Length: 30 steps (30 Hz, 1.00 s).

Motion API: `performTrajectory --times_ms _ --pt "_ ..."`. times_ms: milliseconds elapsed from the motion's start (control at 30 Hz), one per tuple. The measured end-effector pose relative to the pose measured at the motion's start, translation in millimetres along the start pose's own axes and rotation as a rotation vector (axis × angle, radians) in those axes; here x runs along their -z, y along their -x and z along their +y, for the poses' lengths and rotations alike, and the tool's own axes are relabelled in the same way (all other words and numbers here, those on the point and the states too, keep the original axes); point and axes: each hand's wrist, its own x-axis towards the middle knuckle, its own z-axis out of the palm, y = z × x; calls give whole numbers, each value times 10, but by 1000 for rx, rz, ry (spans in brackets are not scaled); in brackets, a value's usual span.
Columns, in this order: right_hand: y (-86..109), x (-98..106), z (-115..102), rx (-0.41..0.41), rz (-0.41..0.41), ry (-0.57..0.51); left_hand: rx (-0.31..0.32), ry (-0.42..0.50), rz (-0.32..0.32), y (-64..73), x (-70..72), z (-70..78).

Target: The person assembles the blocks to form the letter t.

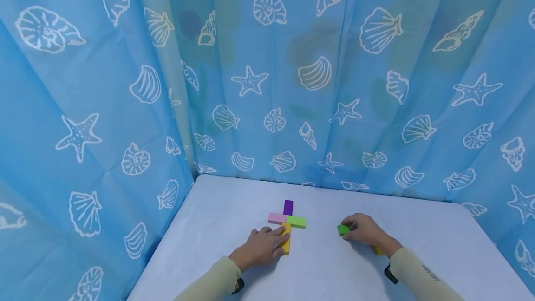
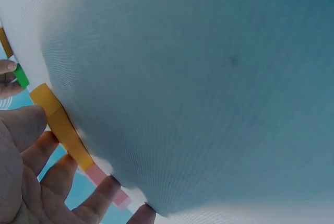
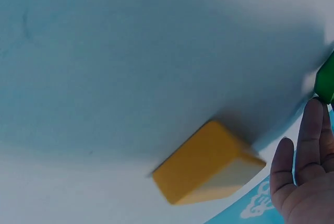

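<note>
My left hand (image 1: 262, 244) lies spread over a yellow block piece (image 1: 286, 245), fingertips and thumb touching it. In the left wrist view a seam crosses the yellow piece (image 2: 62, 130) near its thumb end. Beyond its far end are a pink block (image 1: 277, 218) and a light green block (image 1: 296, 222), end to end, with a purple block (image 1: 288, 207) behind them. To the right, my right hand (image 1: 364, 229) pinches a green block (image 1: 343, 230) between thumb and fingers, close over the table. The right wrist view shows only part of this green block (image 3: 326, 80).
A second yellow block (image 3: 201, 166) lies on the white table (image 1: 326, 273) below the right wrist, mostly hidden by it in the head view. Blue curtains (image 1: 284, 106) with white shell prints hang along the table's back and left sides.
</note>
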Motion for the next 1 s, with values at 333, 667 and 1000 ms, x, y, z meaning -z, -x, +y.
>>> performTrajectory --times_ms 333,667,1000 --pt "-33 -5 -110 1 -2 42 5 8 0 -25 -12 5" --pt "-18 -91 -176 8 -3 -60 6 9 -5 29 46 15" --pt "40 -141 -242 19 26 -82 -4 -5 3 35 21 4"
